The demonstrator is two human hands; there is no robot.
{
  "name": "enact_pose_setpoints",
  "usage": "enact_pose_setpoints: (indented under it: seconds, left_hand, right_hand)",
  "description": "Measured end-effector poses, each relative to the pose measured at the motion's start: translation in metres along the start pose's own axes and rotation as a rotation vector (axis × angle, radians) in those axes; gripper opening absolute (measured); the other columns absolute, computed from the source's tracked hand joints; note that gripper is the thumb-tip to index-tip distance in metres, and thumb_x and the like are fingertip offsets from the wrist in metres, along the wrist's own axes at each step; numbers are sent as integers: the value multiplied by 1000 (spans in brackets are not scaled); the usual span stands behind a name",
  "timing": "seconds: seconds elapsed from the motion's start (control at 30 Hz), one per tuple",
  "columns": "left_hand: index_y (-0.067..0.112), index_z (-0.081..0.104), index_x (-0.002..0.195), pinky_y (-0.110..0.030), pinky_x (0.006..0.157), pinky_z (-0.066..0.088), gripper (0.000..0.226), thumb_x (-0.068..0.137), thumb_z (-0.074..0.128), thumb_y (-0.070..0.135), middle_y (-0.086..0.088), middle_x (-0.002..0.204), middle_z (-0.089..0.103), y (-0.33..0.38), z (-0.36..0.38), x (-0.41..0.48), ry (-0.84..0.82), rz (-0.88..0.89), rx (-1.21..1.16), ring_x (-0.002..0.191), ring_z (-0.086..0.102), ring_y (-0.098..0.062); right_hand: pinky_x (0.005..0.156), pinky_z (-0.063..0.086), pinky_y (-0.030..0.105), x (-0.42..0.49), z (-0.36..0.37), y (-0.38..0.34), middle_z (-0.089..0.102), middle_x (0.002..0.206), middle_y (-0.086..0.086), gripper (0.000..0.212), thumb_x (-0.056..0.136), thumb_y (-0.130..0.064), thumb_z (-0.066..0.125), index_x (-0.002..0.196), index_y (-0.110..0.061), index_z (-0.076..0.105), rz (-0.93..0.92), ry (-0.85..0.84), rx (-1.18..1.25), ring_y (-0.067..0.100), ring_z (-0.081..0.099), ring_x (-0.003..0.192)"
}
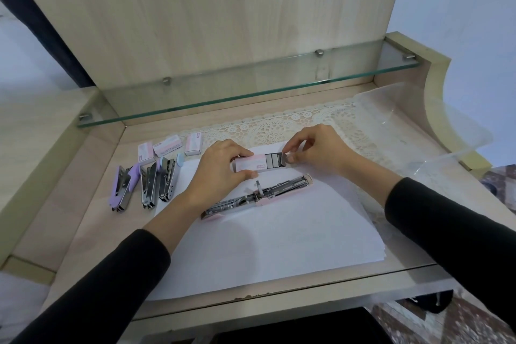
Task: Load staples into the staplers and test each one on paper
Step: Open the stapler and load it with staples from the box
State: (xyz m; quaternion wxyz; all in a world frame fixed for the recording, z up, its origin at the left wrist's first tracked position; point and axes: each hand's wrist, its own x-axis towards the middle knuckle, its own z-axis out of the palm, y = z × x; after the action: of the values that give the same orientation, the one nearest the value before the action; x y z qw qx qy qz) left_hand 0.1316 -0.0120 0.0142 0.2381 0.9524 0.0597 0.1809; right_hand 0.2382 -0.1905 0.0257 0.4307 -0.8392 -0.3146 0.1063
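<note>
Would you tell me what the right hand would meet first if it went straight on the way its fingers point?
The right hand points left, pinching the tray of the staple box, so it would first press into that box, then probably reach the left hand gripping it.

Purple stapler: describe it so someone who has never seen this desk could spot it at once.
On the wooden desk, look left of the white paper, where three staplers lie in a row. The purple stapler is the leftmost, farthest from the paper, and the only lilac one.
</note>
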Motion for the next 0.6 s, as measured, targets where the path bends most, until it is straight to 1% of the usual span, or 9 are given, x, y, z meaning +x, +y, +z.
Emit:
enact_pose_setpoints:
  seconds: [0.1, 0.2, 0.23, 0.27, 0.3, 0.37, 0.4, 0.5, 0.6]
  left_hand:
    - [11, 68, 101, -28, 83, 42, 37, 68, 79, 24, -1, 97, 61, 0, 0, 0, -4, -6, -3, 86, 48, -12]
    - [10, 68, 101, -29, 84, 42, 37, 68, 79, 25, 0, 96, 61, 0, 0, -1, -6, -8, 2, 86, 47, -12]
    - [10, 68, 102, -28, 83, 42, 38, 68, 79, 25, 0, 96, 60, 0, 0, -1, -6, -9, 2, 85, 47, -12]
    - [10, 68, 102, -28, 83, 42, 38, 69, 79, 25, 1, 95, 60, 0, 0, -1, -6, -12, 2, 85, 47, -12]
    - [10, 68, 102, -27, 83, 41, 38, 69, 79, 25, 1, 95, 60, 0, 0, -1, -7, -13, 2, 86, 47, -12]
    - [10, 68, 102, -27, 83, 41, 38, 69, 79, 25, 0, 96, 60, 0, 0, -1, -11, -15, 6, 86, 47, -12]
    - [10, 68, 102, -27, 83, 41, 38, 69, 79, 25, 0, 96, 61, 0, 0, -1, -14, -17, 8, 86, 47, -12]
    - [10, 68, 102, -28, 84, 42, 38, 69, 78, 25, -1, 97, 61, 0, -1, -1, -20, -19, 9, 87, 48, -13]
    - [11, 68, 102, -28, 85, 42, 37, 69, 78, 24, 0, 97, 61, 1, -1, -1, -25, -23, 8, 86, 47, -12]
  right_hand:
    - [46, 34, 5, -4, 2, 0, 52, 55, -13, 12, 71, -1, 73, 75, -11, 72, -7, 28, 42, -5, 47, 45]
    - [42, 30, 5, -7, 4, 2, 52, 42, -16, 18, 71, 1, 74, 69, -15, 66, -8, 64, 84, -4, 45, 40]
    - [42, 29, 5, -8, 5, 2, 53, 43, -21, 21, 71, 2, 73, 67, -17, 64, -25, 66, 89, -2, 45, 40]
    - [44, 29, 6, -8, 5, 2, 54, 46, -23, 23, 71, 2, 73, 66, -19, 64, -48, 66, 81, -1, 45, 41]
    - [47, 30, 8, -9, 5, 2, 56, 53, -20, 23, 71, 1, 73, 68, -21, 66, -72, 65, 61, 2, 44, 44]
    - [52, 32, 11, -7, 6, 2, 58, 74, -11, 19, 71, -3, 74, 78, -20, 72, -119, 53, -7, 3, 42, 50]
    - [53, 32, 10, -6, 6, 3, 59, 80, -3, 17, 71, -4, 75, 82, -17, 74, -144, 43, -45, 3, 42, 52]
    - [53, 33, 7, -3, 6, 6, 62, 88, 6, 13, 71, -5, 74, 82, -13, 74, -191, 15, -129, 2, 45, 53]
    - [54, 34, 8, -1, 4, 7, 65, 91, 7, 12, 70, -6, 75, 81, -11, 72, -221, -8, -206, 2, 46, 53]
